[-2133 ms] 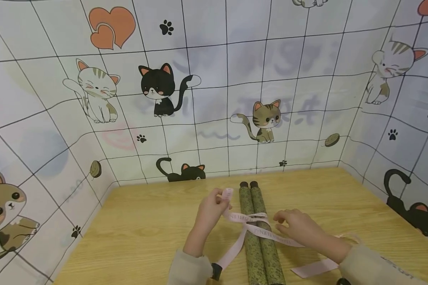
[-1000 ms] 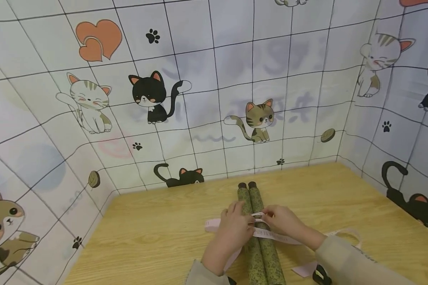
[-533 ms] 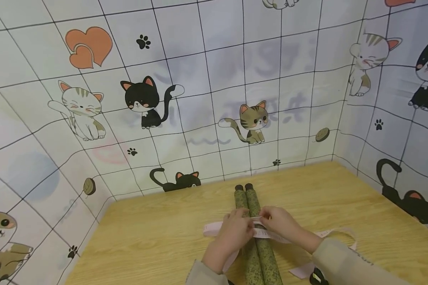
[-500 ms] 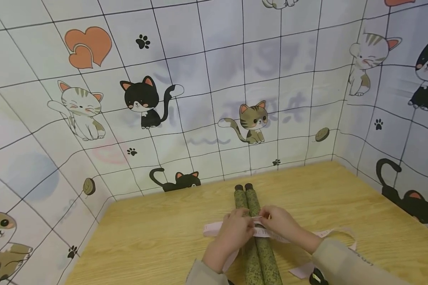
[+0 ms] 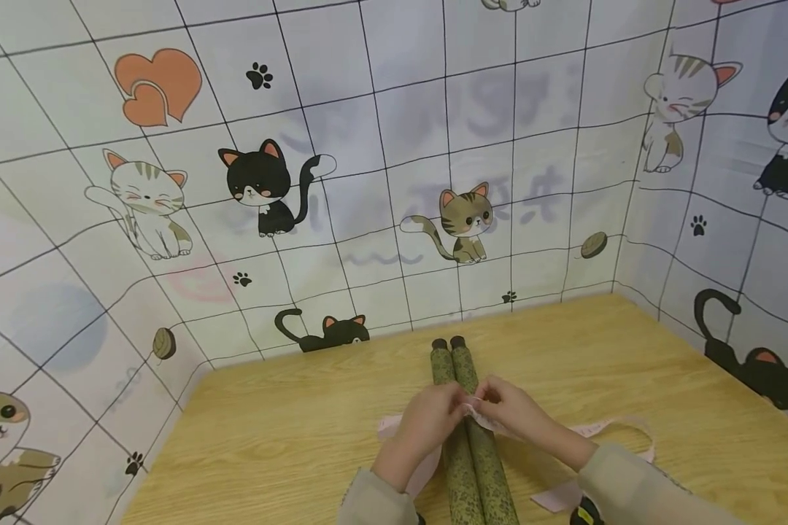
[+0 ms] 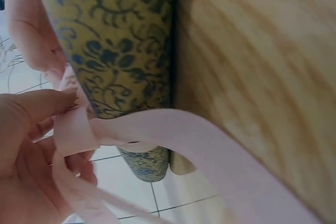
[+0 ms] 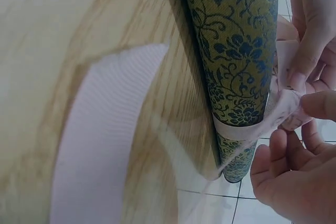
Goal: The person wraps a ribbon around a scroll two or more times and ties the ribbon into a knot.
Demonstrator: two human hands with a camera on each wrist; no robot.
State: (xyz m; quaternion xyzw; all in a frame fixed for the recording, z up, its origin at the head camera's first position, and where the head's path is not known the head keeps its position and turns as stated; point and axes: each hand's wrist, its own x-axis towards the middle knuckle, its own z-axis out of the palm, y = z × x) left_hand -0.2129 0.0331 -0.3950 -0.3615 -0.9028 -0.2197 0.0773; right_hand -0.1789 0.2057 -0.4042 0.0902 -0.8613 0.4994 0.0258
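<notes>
Two rolled scrolls [image 5: 461, 474] in green-gold floral brocade, with black end knobs, lie side by side on the table. A pink printed ribbon [image 6: 157, 124] wraps around them, its crossing bunched above the scrolls. My left hand [image 5: 427, 419] pinches the ribbon between thumb and fingers at that crossing. Right against it, my right hand [image 5: 519, 415] pinches the ribbon too, thumb pressing on it in the right wrist view. The fingers partly hide the crossing. One cut ribbon end [image 7: 113, 108] lies loose to the right of the scrolls.
The wood-grain table [image 5: 289, 437] reaches back to a white cat-print cloth wall [image 5: 368, 182]. Ribbon curls across the table on the right, near the sleeve [image 5: 637, 481]. A black wrist strap [image 5: 586, 512] shows under that sleeve.
My left hand, which held up a ribbon end left of the scrolls, has come over them. Now both hands' fingertips meet at the crossing, and the ribbon there is drawn together.
</notes>
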